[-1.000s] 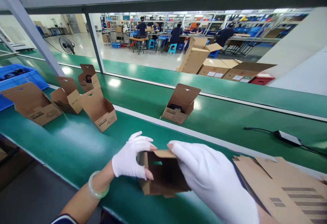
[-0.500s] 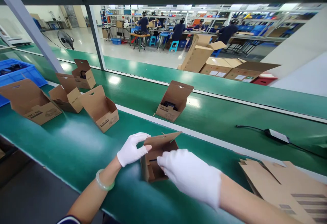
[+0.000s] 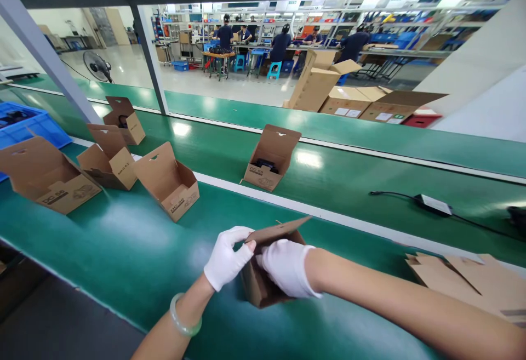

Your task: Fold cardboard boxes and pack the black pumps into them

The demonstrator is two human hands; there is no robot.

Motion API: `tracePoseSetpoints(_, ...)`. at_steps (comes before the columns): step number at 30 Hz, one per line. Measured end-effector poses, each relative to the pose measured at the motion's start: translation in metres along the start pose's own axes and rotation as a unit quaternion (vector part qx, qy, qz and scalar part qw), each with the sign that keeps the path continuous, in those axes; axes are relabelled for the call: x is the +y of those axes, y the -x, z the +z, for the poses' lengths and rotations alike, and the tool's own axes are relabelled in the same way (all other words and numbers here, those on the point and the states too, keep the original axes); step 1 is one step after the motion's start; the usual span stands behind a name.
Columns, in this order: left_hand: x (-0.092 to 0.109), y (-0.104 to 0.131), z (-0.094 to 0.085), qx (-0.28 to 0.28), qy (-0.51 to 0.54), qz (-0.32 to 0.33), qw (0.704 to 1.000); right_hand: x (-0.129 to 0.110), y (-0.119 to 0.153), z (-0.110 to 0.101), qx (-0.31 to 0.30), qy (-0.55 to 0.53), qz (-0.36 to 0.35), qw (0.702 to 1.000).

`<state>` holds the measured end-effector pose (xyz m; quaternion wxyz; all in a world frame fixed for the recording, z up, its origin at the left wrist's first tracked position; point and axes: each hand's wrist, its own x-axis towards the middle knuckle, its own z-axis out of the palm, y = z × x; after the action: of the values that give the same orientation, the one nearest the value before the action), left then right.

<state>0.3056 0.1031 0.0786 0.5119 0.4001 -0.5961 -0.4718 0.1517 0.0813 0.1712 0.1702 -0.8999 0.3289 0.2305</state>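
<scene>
A small brown cardboard box (image 3: 258,289) stands on the near green bench, its lid flap raised and tilted. My left hand (image 3: 226,258), in a white glove, grips the box's left edge with thumb and fingers near the flap. My right hand (image 3: 287,267), also gloved, presses against the box's right side and top opening, partly covering it. What is inside the box is hidden.
Three open boxes (image 3: 170,182) stand at the left of the bench, and two more (image 3: 269,157) ride the conveyor belt. Flat carton blanks (image 3: 472,283) lie at the right. A black cable with an adapter (image 3: 431,204) rests on the belt. A blue bin (image 3: 28,124) is far left. People work in the background.
The box was turned upright and its flap lifted. My right hand slid from the top of the box to its side. The box on the belt drifted left.
</scene>
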Motion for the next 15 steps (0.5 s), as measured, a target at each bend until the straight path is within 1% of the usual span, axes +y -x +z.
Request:
tracePoseSetpoints(1,0.001,0.000,0.000,0.003,0.003,0.005,1.000,-0.003,0.016,-0.012,-0.014,0.028,-0.018,0.999)
tracePoseSetpoints(2,0.002,0.000,-0.001,0.003,0.006,0.010,1.000,-0.004,0.033,-0.024,-0.009,0.038,-0.044,0.998)
tracePoseSetpoints(3,0.003,0.001,-0.001,-0.002,0.006,0.015,1.000,-0.004,0.048,-0.036,0.035,0.023,-0.064,0.997)
tracePoseSetpoints(4,0.005,0.001,-0.001,-0.012,0.003,0.020,1.000,-0.002,0.062,-0.047,0.093,-0.010,-0.072,0.993)
tracePoseSetpoints(5,0.007,0.001,-0.001,-0.024,-0.002,0.026,0.999,0.003,0.071,-0.057,0.165,-0.043,-0.062,0.983)
tracePoseSetpoints(6,0.008,0.002,-0.001,-0.036,-0.007,0.030,0.999,0.009,0.077,-0.065,0.227,-0.065,-0.036,0.971)
tracePoseSetpoints(7,0.010,0.002,-0.001,-0.045,-0.010,0.034,0.998,0.016,0.079,-0.070,0.261,-0.079,-0.007,0.962)
tracePoseSetpoints(8,0.011,0.003,-0.001,-0.052,-0.014,0.037,0.998,0.023,0.078,-0.073,0.263,-0.089,0.013,0.961)
tracePoseSetpoints(9,0.011,0.003,-0.001,-0.056,-0.018,0.040,0.997,0.030,0.074,-0.074,0.234,-0.103,0.013,0.967)
tracePoseSetpoints(10,0.012,0.004,-0.001,-0.057,-0.022,0.043,0.997,0.036,0.069,-0.074,0.179,-0.124,-0.005,0.976)
tracePoseSetpoints(11,0.011,0.004,-0.001,-0.056,-0.027,0.047,0.997,0.041,0.063,-0.072,0.111,-0.153,-0.034,0.981)
tracePoseSetpoints(12,0.011,0.004,0.000,-0.055,-0.031,0.051,0.997,0.045,0.058,-0.070,0.052,-0.182,-0.062,0.980)
tracePoseSetpoints(13,0.011,0.004,0.000,-0.056,-0.036,0.056,0.996,0.047,0.054,-0.068,0.014,-0.207,-0.079,0.975)
tracePoseSetpoints(15,0.010,0.004,0.001,-0.058,-0.041,0.066,0.995,0.050,0.049,-0.064,-0.016,-0.244,-0.079,0.967)
